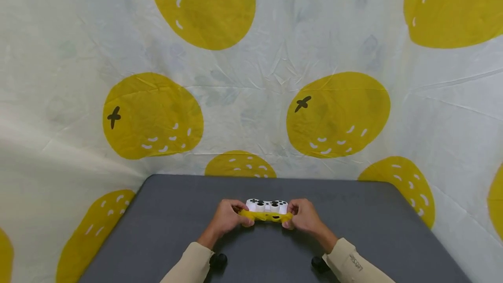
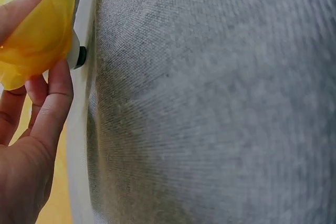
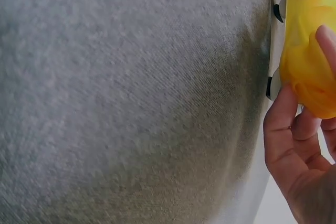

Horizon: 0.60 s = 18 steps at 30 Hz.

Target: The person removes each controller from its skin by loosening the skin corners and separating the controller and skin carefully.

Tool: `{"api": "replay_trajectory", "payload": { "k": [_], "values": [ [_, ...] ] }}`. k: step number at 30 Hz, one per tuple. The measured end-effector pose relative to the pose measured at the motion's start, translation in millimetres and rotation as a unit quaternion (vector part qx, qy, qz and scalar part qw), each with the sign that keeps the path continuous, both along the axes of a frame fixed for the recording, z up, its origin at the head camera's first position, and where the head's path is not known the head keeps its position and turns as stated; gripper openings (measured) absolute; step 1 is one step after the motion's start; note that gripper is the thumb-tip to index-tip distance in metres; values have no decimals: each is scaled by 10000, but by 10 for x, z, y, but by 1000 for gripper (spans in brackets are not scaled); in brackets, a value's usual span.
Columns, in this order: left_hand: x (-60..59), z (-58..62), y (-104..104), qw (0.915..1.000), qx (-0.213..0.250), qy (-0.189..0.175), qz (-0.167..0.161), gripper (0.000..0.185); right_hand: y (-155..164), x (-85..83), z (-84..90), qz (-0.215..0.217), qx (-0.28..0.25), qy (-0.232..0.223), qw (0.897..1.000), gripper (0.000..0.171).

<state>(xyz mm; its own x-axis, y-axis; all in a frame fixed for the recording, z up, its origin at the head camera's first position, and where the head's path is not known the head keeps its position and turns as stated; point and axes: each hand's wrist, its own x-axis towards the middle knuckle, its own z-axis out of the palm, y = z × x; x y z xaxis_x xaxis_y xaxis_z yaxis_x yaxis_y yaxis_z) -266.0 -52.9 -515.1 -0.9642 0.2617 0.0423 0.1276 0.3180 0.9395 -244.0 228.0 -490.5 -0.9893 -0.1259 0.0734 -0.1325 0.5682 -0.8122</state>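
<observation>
We are pinching the yellow cover (image 1: pixel 266 217) with the left hand (image 1: pixel 228 218) and right hand (image 1: pixel 304 217), both grips curled on its ends, working it at the white controller (image 1: pixel 267 206) above the counter (image 1: pixel 165 226), and the next move likely needs an even pull from both ends.

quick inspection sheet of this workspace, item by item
surface: dark grey table, cloth-like weave in the wrist views
job's things: white game controller with a yellow silicone cover partly on its near side
clutter: nothing seen
hands: left hand and right hand each grip one end of the cover
cables: nothing seen
surroundings: pale backdrop sheet printed with yellow fruit shapes; beige sleeves, dark wrist cameras
</observation>
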Motion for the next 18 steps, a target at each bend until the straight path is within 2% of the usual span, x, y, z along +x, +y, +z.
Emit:
{"api": "replay_trajectory", "payload": {
  "k": [7,18],
  "values": [
    [0,-8,-38,9999,-9,88,-65,29,-40,3,-30,6,-9,86,10000,33],
    [-21,16,-96,9993,-308,206,-96,24,-131,-3,-12,-82,-197,-23,9998,29]
  ]
}}
